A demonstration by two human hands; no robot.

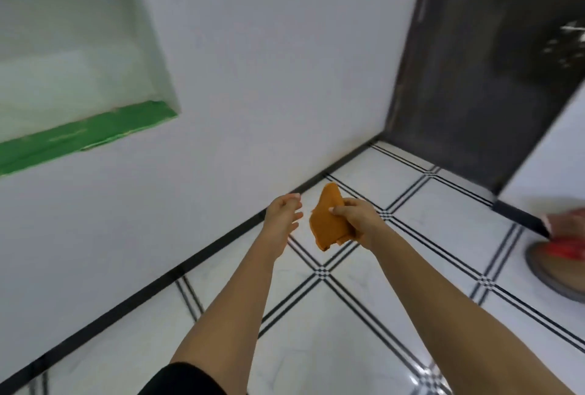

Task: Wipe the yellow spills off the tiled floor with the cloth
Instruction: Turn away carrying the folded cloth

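An orange-yellow cloth [327, 220] hangs crumpled in the air, pinched in my right hand [356, 216] above the white tiled floor [421, 204]. My left hand [285, 212] hovers just to the left of the cloth, fingers apart, holding nothing and not touching it. Both arms reach forward from the bottom of the view. No yellow spill shows on the floor tiles in sight.
A white wall [253, 78] with a black skirting strip [190, 265] runs along the left. A green-edged recess [79, 56] is set in that wall. A dark door [484, 62] stands at the back right. Another person's foot in a red sandal [566, 246] rests at the right edge.
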